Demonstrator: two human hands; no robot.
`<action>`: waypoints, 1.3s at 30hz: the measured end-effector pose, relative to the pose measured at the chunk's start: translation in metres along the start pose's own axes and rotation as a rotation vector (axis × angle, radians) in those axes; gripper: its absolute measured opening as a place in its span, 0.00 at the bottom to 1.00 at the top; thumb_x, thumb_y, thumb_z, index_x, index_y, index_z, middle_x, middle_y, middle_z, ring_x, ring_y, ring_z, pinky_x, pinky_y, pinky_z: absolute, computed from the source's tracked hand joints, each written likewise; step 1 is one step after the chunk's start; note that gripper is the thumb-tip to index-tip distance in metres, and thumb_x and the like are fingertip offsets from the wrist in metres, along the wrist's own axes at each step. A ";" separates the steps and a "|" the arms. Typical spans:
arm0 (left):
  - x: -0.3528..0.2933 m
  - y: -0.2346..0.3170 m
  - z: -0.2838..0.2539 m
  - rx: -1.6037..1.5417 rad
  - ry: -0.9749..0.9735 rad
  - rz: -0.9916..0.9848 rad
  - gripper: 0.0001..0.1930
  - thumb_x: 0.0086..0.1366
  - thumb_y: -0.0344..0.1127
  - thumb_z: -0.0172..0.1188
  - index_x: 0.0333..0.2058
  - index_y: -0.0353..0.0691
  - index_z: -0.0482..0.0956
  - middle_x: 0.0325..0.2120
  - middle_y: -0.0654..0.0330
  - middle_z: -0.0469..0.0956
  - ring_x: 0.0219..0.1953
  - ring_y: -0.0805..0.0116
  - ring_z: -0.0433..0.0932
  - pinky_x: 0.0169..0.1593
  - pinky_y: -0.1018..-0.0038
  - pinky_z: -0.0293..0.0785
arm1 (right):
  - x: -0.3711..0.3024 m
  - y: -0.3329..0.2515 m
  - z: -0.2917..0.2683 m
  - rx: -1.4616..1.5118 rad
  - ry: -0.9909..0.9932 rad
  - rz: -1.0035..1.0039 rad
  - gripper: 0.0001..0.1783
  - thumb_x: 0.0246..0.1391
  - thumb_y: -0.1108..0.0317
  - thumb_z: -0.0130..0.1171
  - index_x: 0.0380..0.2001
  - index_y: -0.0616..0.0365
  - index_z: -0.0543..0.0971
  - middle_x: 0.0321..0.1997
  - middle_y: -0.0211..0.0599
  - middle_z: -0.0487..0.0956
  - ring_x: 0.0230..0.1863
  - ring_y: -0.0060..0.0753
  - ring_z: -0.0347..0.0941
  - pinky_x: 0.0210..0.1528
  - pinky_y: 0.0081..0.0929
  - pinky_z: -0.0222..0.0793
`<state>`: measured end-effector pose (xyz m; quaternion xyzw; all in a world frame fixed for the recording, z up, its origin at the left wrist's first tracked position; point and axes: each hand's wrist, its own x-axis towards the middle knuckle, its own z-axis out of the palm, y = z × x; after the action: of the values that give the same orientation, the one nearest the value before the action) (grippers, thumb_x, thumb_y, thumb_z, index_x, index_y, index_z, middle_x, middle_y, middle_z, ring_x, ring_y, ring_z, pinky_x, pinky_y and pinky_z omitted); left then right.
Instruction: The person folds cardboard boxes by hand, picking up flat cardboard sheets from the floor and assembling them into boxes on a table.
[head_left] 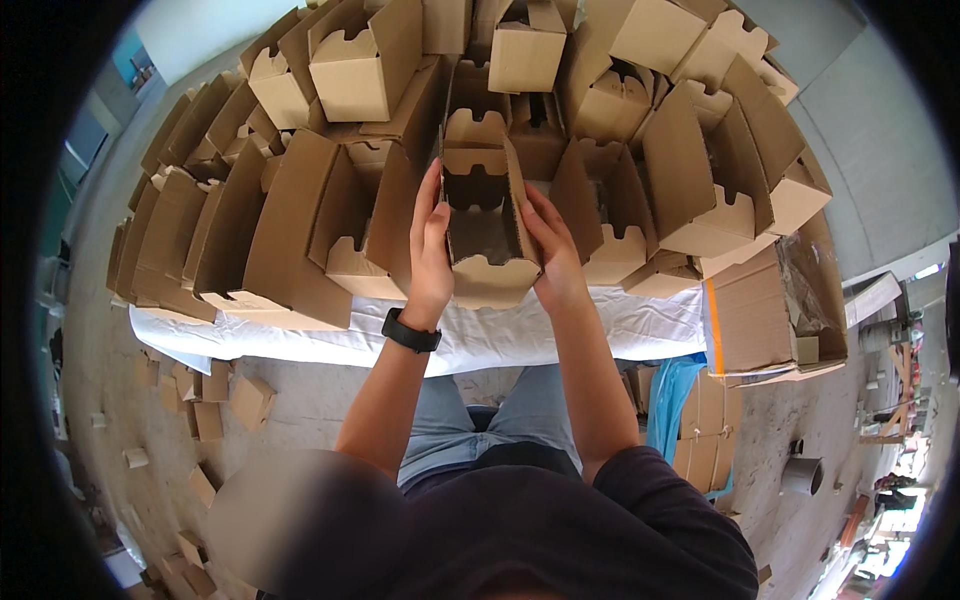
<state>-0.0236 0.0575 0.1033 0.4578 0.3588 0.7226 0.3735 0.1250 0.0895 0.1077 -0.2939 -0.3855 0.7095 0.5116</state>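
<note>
Between my two hands is an open brown cardboard box (492,281), its near wall cut with a notched edge and its inside dark. My left hand (431,240), with a black watch (411,330) on the wrist, lies along the box's left side. Against its right side presses my right hand (553,245), fingers on the outer wall. To the left stands another open box (361,262), and to the right one more open box (612,250). What lies at the bottom of the held box is too dim to make out.
Many open cardboard boxes (365,75) are stacked behind and to both sides. A white cloth (500,336) covers the table's front edge. At the right end stands a larger carton (745,310) with plastic film inside. Small boxes (254,402) and a grey bucket (801,476) lie on the floor.
</note>
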 end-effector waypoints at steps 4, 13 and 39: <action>0.000 -0.002 -0.001 0.000 -0.001 0.008 0.29 0.73 0.41 0.40 0.68 0.33 0.54 0.68 0.52 0.56 0.70 0.62 0.53 0.70 0.70 0.46 | 0.002 0.000 0.000 -0.044 -0.022 -0.017 0.33 0.61 0.63 0.58 0.65 0.63 0.62 0.62 0.39 0.70 0.62 0.29 0.67 0.62 0.25 0.63; 0.000 -0.003 -0.002 0.055 -0.008 0.027 0.30 0.71 0.41 0.40 0.68 0.33 0.54 0.68 0.53 0.56 0.71 0.62 0.51 0.70 0.69 0.44 | 0.011 0.009 -0.008 -0.125 0.002 -0.087 0.34 0.51 0.74 0.65 0.61 0.65 0.65 0.60 0.42 0.72 0.60 0.32 0.68 0.62 0.28 0.62; -0.001 0.003 -0.001 0.109 0.000 0.033 0.30 0.72 0.44 0.40 0.67 0.33 0.55 0.68 0.53 0.56 0.70 0.62 0.52 0.70 0.70 0.44 | -0.046 0.003 -0.009 -0.466 -0.038 -0.485 0.25 0.61 0.57 0.53 0.55 0.63 0.73 0.73 0.44 0.55 0.71 0.41 0.55 0.70 0.40 0.49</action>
<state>-0.0252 0.0547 0.1051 0.4835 0.3900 0.7080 0.3359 0.1454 0.0476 0.1014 -0.2895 -0.6055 0.4650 0.5773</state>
